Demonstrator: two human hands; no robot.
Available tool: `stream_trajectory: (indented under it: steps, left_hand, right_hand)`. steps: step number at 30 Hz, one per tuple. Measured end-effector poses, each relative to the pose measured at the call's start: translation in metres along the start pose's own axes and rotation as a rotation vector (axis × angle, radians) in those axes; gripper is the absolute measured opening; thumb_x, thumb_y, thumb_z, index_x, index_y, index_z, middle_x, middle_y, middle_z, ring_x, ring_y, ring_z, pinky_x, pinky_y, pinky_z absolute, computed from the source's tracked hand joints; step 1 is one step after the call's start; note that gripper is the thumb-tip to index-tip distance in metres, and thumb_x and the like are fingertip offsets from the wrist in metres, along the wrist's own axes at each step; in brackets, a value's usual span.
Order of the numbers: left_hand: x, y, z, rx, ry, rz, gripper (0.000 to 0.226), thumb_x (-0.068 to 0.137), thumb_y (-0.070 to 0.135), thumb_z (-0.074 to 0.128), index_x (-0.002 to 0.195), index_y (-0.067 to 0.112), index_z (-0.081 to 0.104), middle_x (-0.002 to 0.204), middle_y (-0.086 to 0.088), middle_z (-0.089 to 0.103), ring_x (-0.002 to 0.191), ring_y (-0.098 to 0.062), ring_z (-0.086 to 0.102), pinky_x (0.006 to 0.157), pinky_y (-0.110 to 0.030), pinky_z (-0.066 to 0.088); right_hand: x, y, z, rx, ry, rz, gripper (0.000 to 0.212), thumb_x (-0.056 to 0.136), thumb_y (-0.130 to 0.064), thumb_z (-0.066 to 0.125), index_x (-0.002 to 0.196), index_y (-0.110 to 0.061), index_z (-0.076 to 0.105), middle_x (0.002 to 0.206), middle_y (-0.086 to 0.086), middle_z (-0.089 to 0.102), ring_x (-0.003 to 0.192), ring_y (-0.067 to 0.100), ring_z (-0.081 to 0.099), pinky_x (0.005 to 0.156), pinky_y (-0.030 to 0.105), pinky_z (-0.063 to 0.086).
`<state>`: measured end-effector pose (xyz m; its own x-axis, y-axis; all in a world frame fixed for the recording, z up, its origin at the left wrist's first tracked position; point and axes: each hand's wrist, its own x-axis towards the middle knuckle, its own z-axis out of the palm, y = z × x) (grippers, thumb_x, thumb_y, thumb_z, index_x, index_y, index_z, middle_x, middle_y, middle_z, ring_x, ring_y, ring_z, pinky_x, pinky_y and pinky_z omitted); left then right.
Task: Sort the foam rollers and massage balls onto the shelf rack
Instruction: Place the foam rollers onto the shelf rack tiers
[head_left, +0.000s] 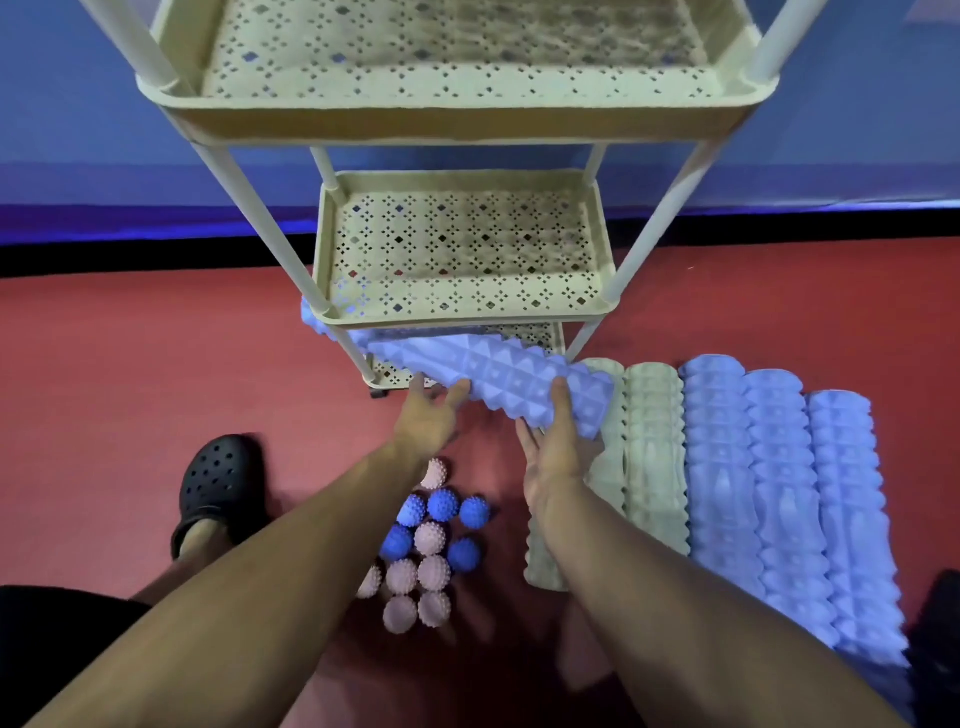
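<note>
Lilac foam fills the middle of my view: a studded foam roller (488, 371) lies slantwise across the front of the shelf rack (457, 312), its far end poking out past the rack's left front post at about ten o'clock and its near end pointing toward four o'clock. I see the right hand (556, 452) curled around that near end, thumb up on the studs and fingers wrapped beneath. The left hand (428, 415) meets the roller's lower edge near its middle with fingers spread fairly wide; whether it truly grips or only steadies I cannot tell. The roller sits at the level of the lowest tier, under the middle tray (462, 244), though whether it rests on that bottom tray or is held just before it I cannot tell either. The top tray (447, 111) (cream, punched with small diamond holes) looms close at twelve o'clock. On the red floor (130, 364) at three o'clock lie two pale green rollers (654, 457) and, touching them on the right, three lilac rollers (779, 493), all side by side. At six o'clock, between my forearms, sits a cluster of spiky massage balls (431, 551), blue and pink, touching one another. A black clog (221, 483) is at eight o'clock.
</note>
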<state>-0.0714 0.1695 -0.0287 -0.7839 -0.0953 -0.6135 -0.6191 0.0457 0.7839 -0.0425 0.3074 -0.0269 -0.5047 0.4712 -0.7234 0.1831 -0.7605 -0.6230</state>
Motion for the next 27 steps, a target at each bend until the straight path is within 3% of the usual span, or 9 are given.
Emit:
stream_trajectory:
  steps: [3, 7, 11, 13, 16, 21, 24, 25, 27]
  left_hand:
    - [0.009, -0.014, -0.011, 0.272, -0.038, 0.157, 0.064, 0.097, 0.034, 0.062, 0.150, 0.019, 0.029, 0.140, 0.012, 0.045, 0.112, -0.017, 0.058, 0.092, -0.029, 0.047]
    - [0.020, -0.034, -0.025, 0.497, -0.071, 0.189, 0.093, 0.096, 0.041, 0.063, 0.160, 0.019, -0.002, 0.167, 0.002, 0.012, 0.148, -0.021, 0.028, 0.121, -0.042, 0.027]
    - [0.029, -0.042, -0.032, 0.483, -0.078, 0.185, 0.094, 0.095, 0.042, 0.063, 0.160, 0.024, -0.003, 0.167, 0.001, 0.009, 0.150, -0.022, 0.025, 0.121, -0.046, 0.027]
    - [0.032, -0.043, -0.033, 0.488, -0.083, 0.205, 0.094, 0.095, 0.043, 0.063, 0.159, 0.025, -0.003, 0.167, 0.001, 0.009, 0.150, -0.022, 0.026, 0.121, -0.046, 0.028]
    - [0.038, -0.043, -0.033, 0.487, -0.097, 0.214, 0.095, 0.094, 0.047, 0.062, 0.159, 0.026, -0.003, 0.167, 0.003, 0.006, 0.150, -0.022, 0.025, 0.120, -0.046, 0.029]
    - [0.040, -0.044, -0.027, 0.442, -0.096, 0.196, 0.094, 0.094, 0.045, 0.063, 0.160, 0.026, -0.001, 0.167, 0.004, 0.006, 0.150, -0.022, 0.024, 0.121, -0.046, 0.027]
    - [0.040, -0.048, -0.026, 0.447, -0.118, 0.172, 0.093, 0.094, 0.046, 0.062, 0.160, 0.027, -0.001, 0.167, 0.006, 0.005, 0.151, -0.020, 0.023, 0.122, -0.045, 0.027]
    - [0.040, -0.049, -0.026, 0.447, -0.123, 0.167, 0.093, 0.094, 0.047, 0.062, 0.159, 0.027, -0.002, 0.167, 0.006, 0.005, 0.151, -0.019, 0.023, 0.122, -0.045, 0.027]
    - [0.039, -0.049, -0.026, 0.446, -0.119, 0.161, 0.093, 0.094, 0.048, 0.061, 0.159, 0.028, -0.002, 0.167, 0.005, 0.007, 0.150, -0.017, 0.023, 0.122, -0.044, 0.026]
  right_hand:
    - [0.010, 0.019, 0.013, -0.023, -0.059, 0.023, 0.073, 0.077, -0.030, 0.087, 0.139, -0.021, 0.050, 0.123, 0.004, 0.071, 0.107, 0.021, 0.072, 0.070, 0.031, 0.062]
    - [0.028, 0.034, 0.031, -0.067, -0.114, 0.032, 0.064, 0.079, -0.029, 0.086, 0.135, -0.026, 0.056, 0.124, 0.001, 0.071, 0.106, 0.017, 0.072, 0.074, 0.028, 0.061]
    - [0.046, 0.044, 0.054, -0.138, -0.143, 0.079, 0.083, 0.068, -0.042, 0.090, 0.138, -0.021, 0.053, 0.128, 0.000, 0.067, 0.108, 0.017, 0.071, 0.070, 0.024, 0.060]
    - [0.054, 0.044, 0.067, -0.201, -0.160, 0.093, 0.072, 0.071, -0.043, 0.088, 0.132, -0.020, 0.058, 0.126, 0.002, 0.066, 0.108, 0.022, 0.069, 0.069, 0.025, 0.061]
    - [0.072, 0.038, 0.090, -0.296, -0.116, 0.086, 0.032, 0.091, -0.019, 0.068, 0.120, -0.010, 0.060, 0.122, 0.012, 0.065, 0.107, 0.030, 0.068, 0.073, 0.033, 0.063]
    - [0.112, 0.017, 0.110, -0.465, -0.185, 0.112, 0.038, 0.104, -0.001, 0.038, 0.142, -0.001, 0.037, 0.141, 0.008, 0.048, 0.115, 0.029, 0.057, 0.090, 0.033, 0.054]
    - [0.128, 0.007, 0.113, -0.852, -0.079, 0.024, 0.047, 0.108, -0.012, 0.037, 0.151, 0.000, 0.023, 0.150, 0.002, 0.035, 0.135, 0.026, 0.042, 0.118, 0.032, 0.033]
    - [0.132, 0.006, 0.108, -1.086, 0.063, -0.159, 0.054, 0.107, -0.028, 0.042, 0.153, -0.006, 0.025, 0.155, 0.005, 0.033, 0.142, 0.026, 0.035, 0.120, 0.036, 0.026]
    - [0.145, 0.010, 0.102, -1.732, 0.061, -0.588, 0.065, 0.100, -0.043, 0.054, 0.154, -0.014, 0.031, 0.160, 0.004, 0.030, 0.149, 0.025, 0.026, 0.121, 0.039, 0.020]
